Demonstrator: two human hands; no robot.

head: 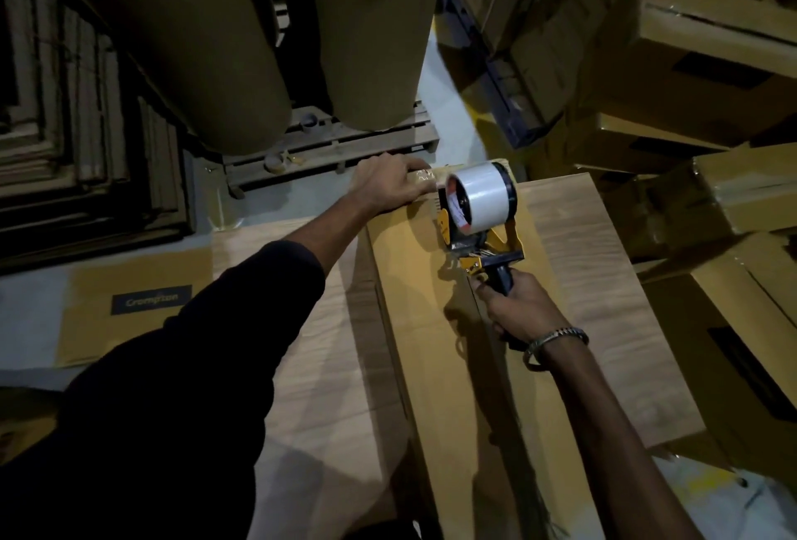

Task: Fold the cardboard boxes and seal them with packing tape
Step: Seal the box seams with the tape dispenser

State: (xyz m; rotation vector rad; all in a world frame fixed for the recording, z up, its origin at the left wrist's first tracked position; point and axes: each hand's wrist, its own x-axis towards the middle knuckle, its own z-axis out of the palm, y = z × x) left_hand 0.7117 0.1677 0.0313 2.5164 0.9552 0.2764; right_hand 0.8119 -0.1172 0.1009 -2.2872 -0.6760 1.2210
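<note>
- the long cardboard box (414, 324) lies flat in front of the person.
- the left hand (388, 183) presses the tape end down at the box's far end, fingers bent over the edge.
- the right hand (515, 309) grips the tape gun (478, 211) on the box top.
- if the left hand slips, the tape could peel off or go crooked.

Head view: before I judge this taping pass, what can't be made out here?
- Tape end at the far edge of the box: the left hand covers it.
- Seam under the tape dispenser: hidden by the tool and its shadow.
- Dispenser grip: wrapped by the right hand.
- Box's near end: cut off by the bottom edge.
- Roll's label: too blurred to read.
</note>
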